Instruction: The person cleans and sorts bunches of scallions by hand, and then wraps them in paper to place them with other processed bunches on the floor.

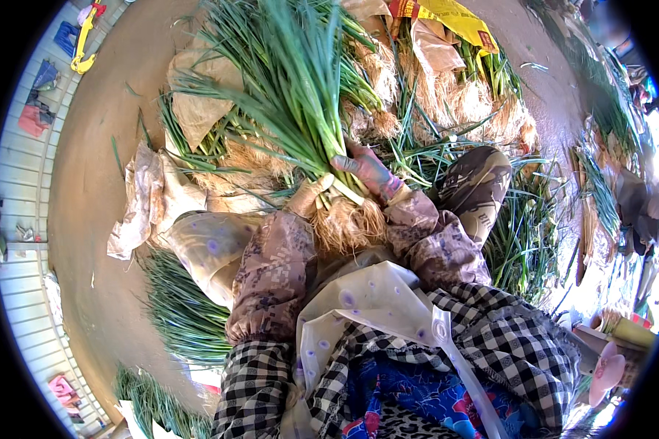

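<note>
Both my hands are closed around a bunch of green onions (pixel 304 110) held upright in front of me. Its long green leaves point away from me, and its pale stringy roots (pixel 348 223) hang toward my lap. My left hand (pixel 309 194) grips the white stems from the left, just above the roots. On the right side, my right hand (pixel 368 171), with coloured smudges on it, wraps the stems a little higher, thumb across the front. Camouflage sleeve covers cover both forearms. Behind the bunch lie more green onions (pixel 260 157) with their roots toward me.
Brown paper wrapping (pixel 150 194) lies at the left. At the back right are rooty bundles (pixel 468 102) under a yellow-and-red bag (pixel 461 20). Leaf piles (pixel 187 307) flank my legs. A yellow-handled tool (pixel 85 40) is at the far left by the pale wall (pixel 22 183).
</note>
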Demonstrator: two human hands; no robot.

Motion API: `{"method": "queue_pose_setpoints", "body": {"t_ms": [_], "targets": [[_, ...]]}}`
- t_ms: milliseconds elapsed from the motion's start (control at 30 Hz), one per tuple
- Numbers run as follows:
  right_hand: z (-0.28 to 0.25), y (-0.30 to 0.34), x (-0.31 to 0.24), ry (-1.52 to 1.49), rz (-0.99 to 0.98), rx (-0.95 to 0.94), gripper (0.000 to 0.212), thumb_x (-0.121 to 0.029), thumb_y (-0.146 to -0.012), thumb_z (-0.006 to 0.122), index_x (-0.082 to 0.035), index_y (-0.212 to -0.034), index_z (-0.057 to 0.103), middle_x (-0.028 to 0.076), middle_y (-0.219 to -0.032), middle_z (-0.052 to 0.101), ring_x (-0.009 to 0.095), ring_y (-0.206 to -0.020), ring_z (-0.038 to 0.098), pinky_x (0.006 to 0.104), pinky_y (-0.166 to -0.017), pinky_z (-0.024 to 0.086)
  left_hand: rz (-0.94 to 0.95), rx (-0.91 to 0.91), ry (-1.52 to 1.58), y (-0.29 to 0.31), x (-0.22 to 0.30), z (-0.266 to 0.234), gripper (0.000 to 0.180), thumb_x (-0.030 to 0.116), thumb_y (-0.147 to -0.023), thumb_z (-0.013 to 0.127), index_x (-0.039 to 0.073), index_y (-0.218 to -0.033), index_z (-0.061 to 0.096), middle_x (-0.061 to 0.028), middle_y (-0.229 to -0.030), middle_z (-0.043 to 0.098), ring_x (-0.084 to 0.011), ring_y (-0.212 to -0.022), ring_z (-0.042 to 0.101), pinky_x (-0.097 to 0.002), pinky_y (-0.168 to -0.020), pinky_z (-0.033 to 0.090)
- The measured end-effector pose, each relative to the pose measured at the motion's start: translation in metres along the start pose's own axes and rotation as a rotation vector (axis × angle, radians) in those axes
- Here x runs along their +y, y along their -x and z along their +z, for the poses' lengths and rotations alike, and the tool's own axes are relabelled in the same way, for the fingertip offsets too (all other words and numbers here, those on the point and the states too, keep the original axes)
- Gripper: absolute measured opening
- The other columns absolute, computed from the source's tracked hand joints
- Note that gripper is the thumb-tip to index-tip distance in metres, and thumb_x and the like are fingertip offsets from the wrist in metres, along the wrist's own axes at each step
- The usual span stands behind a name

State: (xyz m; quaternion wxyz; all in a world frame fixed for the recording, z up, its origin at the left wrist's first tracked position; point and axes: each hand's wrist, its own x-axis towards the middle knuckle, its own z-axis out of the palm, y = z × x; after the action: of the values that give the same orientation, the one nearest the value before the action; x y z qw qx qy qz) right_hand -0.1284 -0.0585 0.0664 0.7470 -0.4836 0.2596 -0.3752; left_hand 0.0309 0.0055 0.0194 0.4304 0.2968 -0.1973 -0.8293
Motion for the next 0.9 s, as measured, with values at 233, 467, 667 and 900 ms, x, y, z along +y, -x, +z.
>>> {"method": "queue_pose_setpoints", "body": {"t_ms": [233, 467, 667, 900], "targets": [[-0.003, 0.004, 0.042, -0.178, 0.330, 0.018, 0.074, -0.040, -0.074, 0.066, 0.003, -0.125, 0.034, 0.013, -0.116, 0.049, 0.020, -0.105, 0.046, 0.0303, -0.088, 0.039, 0.167, 0.358, -0.383, 0.004, -0.035, -0.002, 0.051, 0.058, -0.078, 0.049, 0.008, -0.078, 0.058, -0.0010, -0.056, 0.056, -0.0060, -0.046, 0.050, -0.0167, -0.036, 0.033], [0.056, 0.002, 0.013, 0.101, 0.216, 0.054, 0.040, -0.020, -0.076, 0.066, 0.001, -0.108, 0.053, 0.011, -0.096, 0.060, 0.020, -0.082, 0.056, 0.0306, -0.072, 0.046, 0.283, 0.231, -0.133, 0.051, 0.001, 0.033, 0.024, 0.020, -0.079, 0.064, 0.003, -0.092, 0.056, -0.0015, -0.076, 0.055, -0.0095, -0.062, 0.052, -0.0208, -0.054, 0.043], [0.159, 0.014, -0.088, 0.547, -0.127, -0.161, 0.046, -0.028, -0.079, 0.062, -0.004, -0.115, 0.046, 0.007, -0.104, 0.056, 0.015, -0.089, 0.054, 0.0270, -0.078, 0.044, 0.737, 0.032, -0.082, 0.123, 0.049, 0.089, 0.018, 0.016, -0.078, 0.063, 0.003, -0.087, 0.055, -0.0005, -0.068, 0.053, -0.0075, -0.054, 0.048, -0.0203, -0.046, 0.037], [0.334, 0.046, -0.098, 0.896, -0.461, -0.547, 0.049, -0.033, -0.080, 0.058, -0.001, -0.116, 0.047, 0.010, -0.107, 0.055, 0.017, -0.088, 0.055, 0.0300, -0.081, 0.042, 1.354, 0.316, -0.310, 0.285, 0.061, 0.073, 0.028, 0.013, -0.072, 0.069, 0.001, -0.095, 0.059, -0.0049, -0.080, 0.062, -0.0107, -0.069, 0.058, -0.0222, -0.059, 0.049]]}}
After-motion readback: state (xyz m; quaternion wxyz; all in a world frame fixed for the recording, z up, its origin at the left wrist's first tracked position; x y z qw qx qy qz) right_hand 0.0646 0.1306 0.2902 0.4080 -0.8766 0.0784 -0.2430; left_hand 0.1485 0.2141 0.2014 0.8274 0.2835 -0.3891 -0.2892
